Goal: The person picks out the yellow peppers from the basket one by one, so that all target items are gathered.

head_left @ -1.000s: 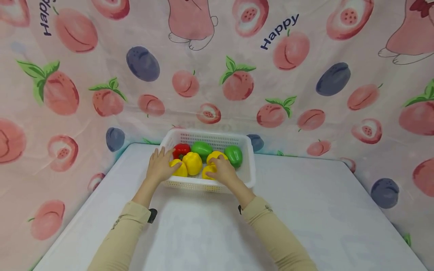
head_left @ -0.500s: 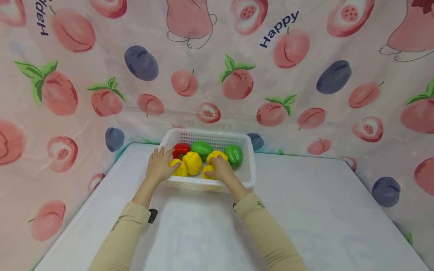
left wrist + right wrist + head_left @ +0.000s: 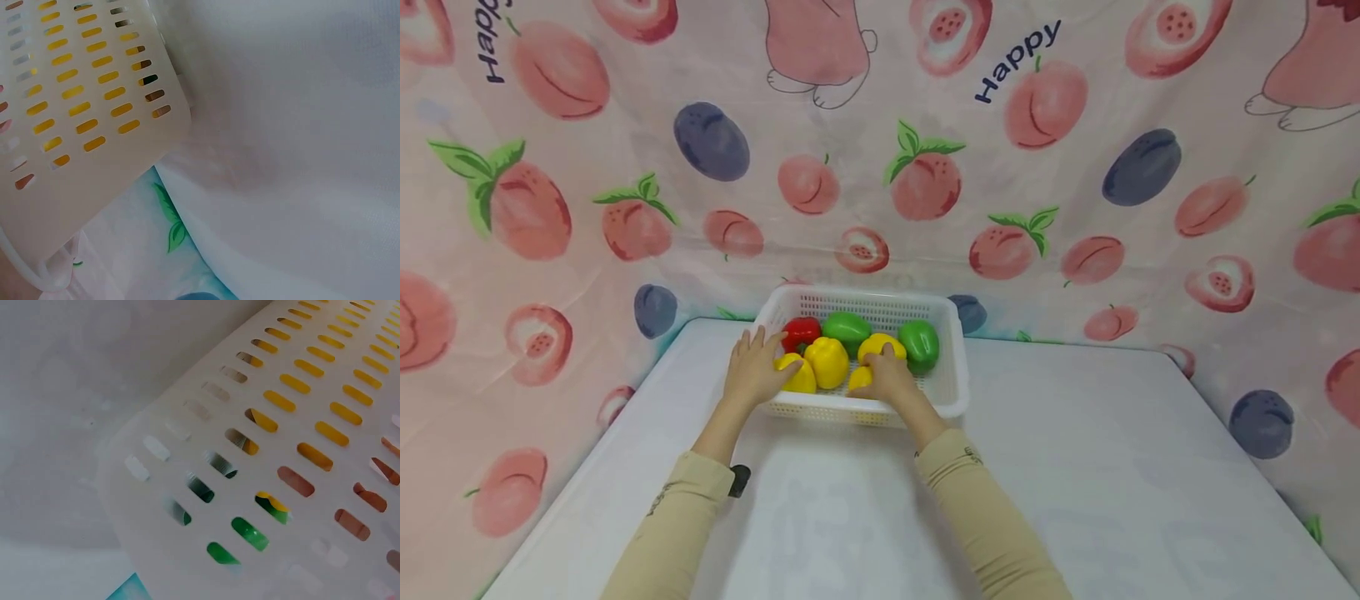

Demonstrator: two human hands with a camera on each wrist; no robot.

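A white perforated plastic basket point(image 3: 958, 367) holds several bell peppers. In the head view, my left hand point(image 3: 751, 371) lies over the basket's left side, fingers spread. Its thumb touches the front-left yellow bell pepper point(image 3: 800, 379). My right hand point(image 3: 895, 379) reaches over the front rim. Its thumb and fingers hold the front yellow bell pepper point(image 3: 861, 378), partly hidden by the hand. Behind that lies another yellow pepper point(image 3: 880, 346), with a third yellow pepper point(image 3: 828, 363) to the left. The wrist views show mostly the perforated basket walls point(image 3: 112, 156), point(image 3: 144, 519), with yellow through the slots.
A red bell pepper point(image 3: 802, 333) sits at the basket's back left. One green pepper point(image 3: 846, 330) lies at the back middle, another green pepper point(image 3: 919, 346) at the right. The basket stands on a white-covered table point(image 3: 1075, 467), before a fruit-printed cloth point(image 3: 865, 125).
My right forearm has swung slightly left, and the front yellow pepper under that hand has shifted a little. The left hand stays in place. The head view has moved slightly.
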